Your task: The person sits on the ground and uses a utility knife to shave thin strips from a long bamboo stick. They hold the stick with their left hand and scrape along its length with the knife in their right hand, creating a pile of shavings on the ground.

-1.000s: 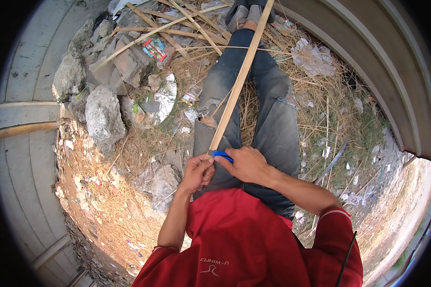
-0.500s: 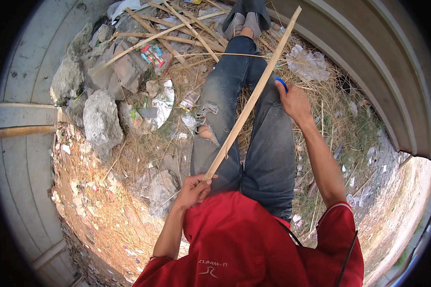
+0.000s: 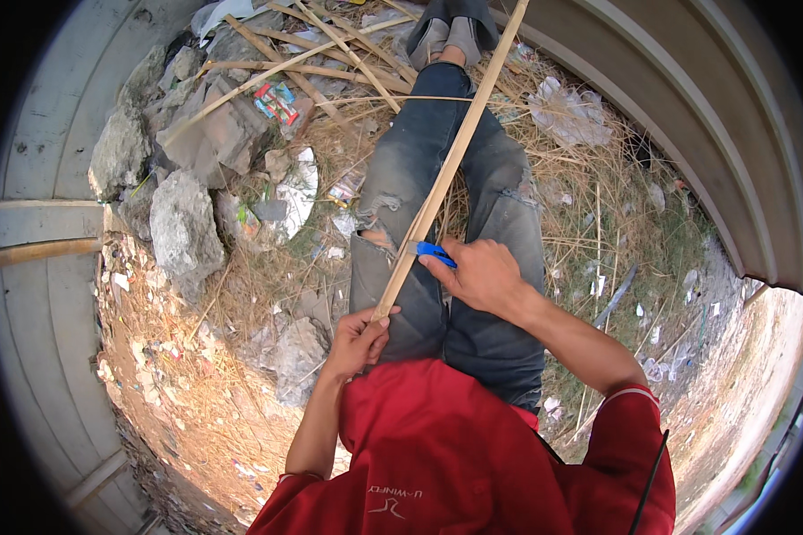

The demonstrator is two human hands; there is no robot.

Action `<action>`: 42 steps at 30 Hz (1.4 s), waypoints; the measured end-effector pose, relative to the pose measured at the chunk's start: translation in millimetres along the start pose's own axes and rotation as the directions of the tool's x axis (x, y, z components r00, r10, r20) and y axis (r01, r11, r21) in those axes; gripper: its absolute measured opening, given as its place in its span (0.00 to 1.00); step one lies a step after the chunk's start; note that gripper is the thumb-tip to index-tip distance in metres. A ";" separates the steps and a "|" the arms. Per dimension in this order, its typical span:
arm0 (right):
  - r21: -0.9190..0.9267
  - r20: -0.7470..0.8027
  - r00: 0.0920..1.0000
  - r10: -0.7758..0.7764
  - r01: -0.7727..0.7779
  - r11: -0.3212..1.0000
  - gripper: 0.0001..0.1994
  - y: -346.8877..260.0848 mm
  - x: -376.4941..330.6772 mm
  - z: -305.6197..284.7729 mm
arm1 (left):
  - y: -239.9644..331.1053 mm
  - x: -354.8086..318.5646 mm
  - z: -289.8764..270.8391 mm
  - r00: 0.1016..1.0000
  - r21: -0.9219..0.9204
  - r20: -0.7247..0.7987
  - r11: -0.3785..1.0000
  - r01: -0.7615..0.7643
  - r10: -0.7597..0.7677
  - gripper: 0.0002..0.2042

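A long pale strip of wood or bamboo (image 3: pixel 462 147) slants over my legs, its far end running past the top of the view near my feet. Its near end is gripped by my left hand (image 3: pixel 357 343), fingers closed round it just above my lap. My right hand (image 3: pixel 482 275) is closed on a blue utility knife (image 3: pixel 436 254). The knife's blade end touches the strip at about knee level, a short way up from my left hand. My legs are stretched out in worn dark jeans (image 3: pixel 495 223), torn at the knee.
Several more strips (image 3: pixel 308 55) lie crossed at the far left, by grey rocks (image 3: pixel 186 227). Dry grass and litter cover the ground, with a crumpled plastic sheet (image 3: pixel 569 114) at right. Ribbed metal sheeting (image 3: pixel 687 116) rises on the far right; a grey panel wall (image 3: pixel 49 330) stands left.
My right hand has come in from the right knee toward my left hand, bringing the knife against the strip. The strip's far end has shifted up and slightly left.
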State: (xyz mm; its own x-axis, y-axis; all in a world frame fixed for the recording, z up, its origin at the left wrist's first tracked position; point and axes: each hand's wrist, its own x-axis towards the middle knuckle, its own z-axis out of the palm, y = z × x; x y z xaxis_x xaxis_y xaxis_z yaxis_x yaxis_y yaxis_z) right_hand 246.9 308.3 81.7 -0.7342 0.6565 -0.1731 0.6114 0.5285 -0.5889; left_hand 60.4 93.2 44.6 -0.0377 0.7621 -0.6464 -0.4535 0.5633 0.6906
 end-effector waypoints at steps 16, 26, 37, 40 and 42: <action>-0.089 -0.374 0.864 0.337 -0.395 0.914 0.33 140.6 79.0 -69.9 | -6.6 -26.3 -5.8 0.998 0.191 0.050 0.981 0.034 -0.044 0.14; -0.022 0.072 0.996 0.052 -0.050 0.999 0.27 3.7 9.7 -13.0 | -1.1 -10.5 -9.6 0.998 0.072 0.051 0.997 0.021 -0.024 0.15; -0.098 0.145 0.989 -0.038 0.053 0.994 0.25 -8.5 4.0 18.8 | 1.2 -7.1 -4.7 0.998 -0.035 -0.021 0.998 0.057 -0.058 0.13; -0.185 -0.024 1.000 0.005 -0.009 0.983 0.26 14.2 22.9 25.4 | 2.5 -11.2 -8.4 0.997 -0.041 -0.020 0.996 0.080 -0.081 0.13; -0.127 -0.231 0.951 0.204 -0.237 0.963 0.27 56.7 55.6 -11.0 | -3.6 -25.6 -13.8 0.996 -0.003 0.005 0.996 0.093 -0.093 0.13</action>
State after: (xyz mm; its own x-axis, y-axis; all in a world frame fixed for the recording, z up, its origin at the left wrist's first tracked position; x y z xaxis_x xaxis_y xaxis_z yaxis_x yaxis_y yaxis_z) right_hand 244.0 380.7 47.3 -0.5057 0.8566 -0.1023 0.8006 0.4218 -0.4256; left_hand 50.7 67.3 54.2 0.0088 0.7082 -0.7059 -0.4580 0.6304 0.6268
